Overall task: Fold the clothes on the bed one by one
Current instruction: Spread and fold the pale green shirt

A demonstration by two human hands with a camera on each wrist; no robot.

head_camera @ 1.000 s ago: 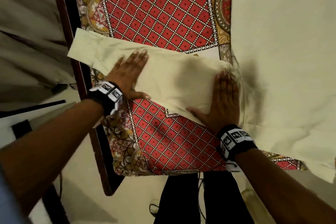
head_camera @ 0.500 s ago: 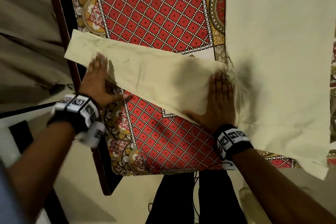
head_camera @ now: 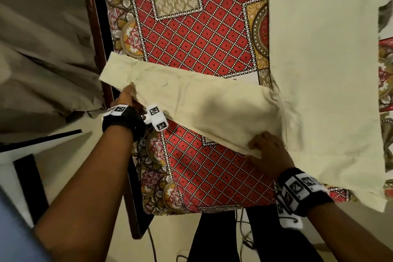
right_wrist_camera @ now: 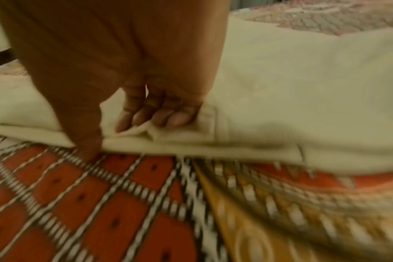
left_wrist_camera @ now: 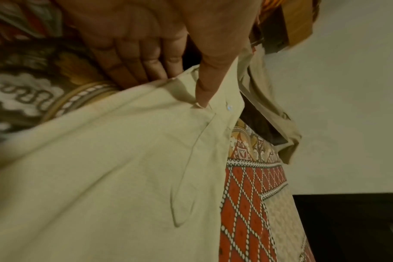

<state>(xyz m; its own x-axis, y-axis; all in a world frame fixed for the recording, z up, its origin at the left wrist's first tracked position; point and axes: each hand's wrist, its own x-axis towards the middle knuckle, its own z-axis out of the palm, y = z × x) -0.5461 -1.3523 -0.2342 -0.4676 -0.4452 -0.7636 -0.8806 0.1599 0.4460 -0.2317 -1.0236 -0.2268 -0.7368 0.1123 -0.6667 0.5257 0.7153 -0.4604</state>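
Change noted: both hands have gone from flat pressing to gripping. Left hand (head_camera: pixel 125 97) pinches the cream shirt's sleeve (head_camera: pixel 191 104) near its cuff, thumb on top, fingers beneath. Right hand (head_camera: pixel 269 151) curls round the sleeve's lower edge by the shoulder seam. Judged: sleeve fold about to begin. Shirt lies centre to right of frame on the patterned bedspread (head_camera: pixel 202 34); its right portion is cut off

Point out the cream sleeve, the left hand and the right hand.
sleeve (head_camera: pixel 204 110): head view, middle of the flat cloth.
left hand (head_camera: pixel 125 98): head view, back of the hand gripping the sleeve's cuff end.
right hand (head_camera: pixel 269 151): head view, back of the hand gripping the sleeve's near edge.
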